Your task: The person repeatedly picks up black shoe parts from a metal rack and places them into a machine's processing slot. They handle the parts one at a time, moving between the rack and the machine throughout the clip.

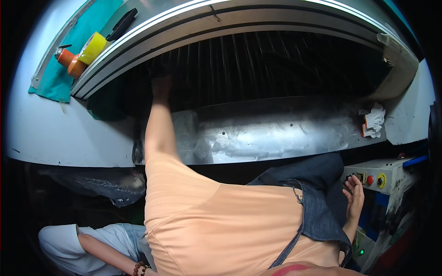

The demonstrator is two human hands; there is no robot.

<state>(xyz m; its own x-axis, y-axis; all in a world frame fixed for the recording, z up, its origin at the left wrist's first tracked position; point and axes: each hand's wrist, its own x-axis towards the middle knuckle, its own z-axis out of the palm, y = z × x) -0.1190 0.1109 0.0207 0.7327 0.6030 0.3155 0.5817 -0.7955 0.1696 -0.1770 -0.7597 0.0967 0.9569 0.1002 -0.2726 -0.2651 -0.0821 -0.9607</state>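
While your left hand [161, 85] reaches into the dark, ribbed machine bed [212, 64], its grip too shadowed to tell, your right hand [353, 197], released and half-curled, is beside the control box [392, 174], below a crumpled white glove [375, 120].

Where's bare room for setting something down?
The metal ledge looks bare midway between your left forearm and the white glove; so does the white panel bordering the teal cloth. Crowded: that cloth, with an orange object and yellow tape roll, and the control box and red button near your right hand.
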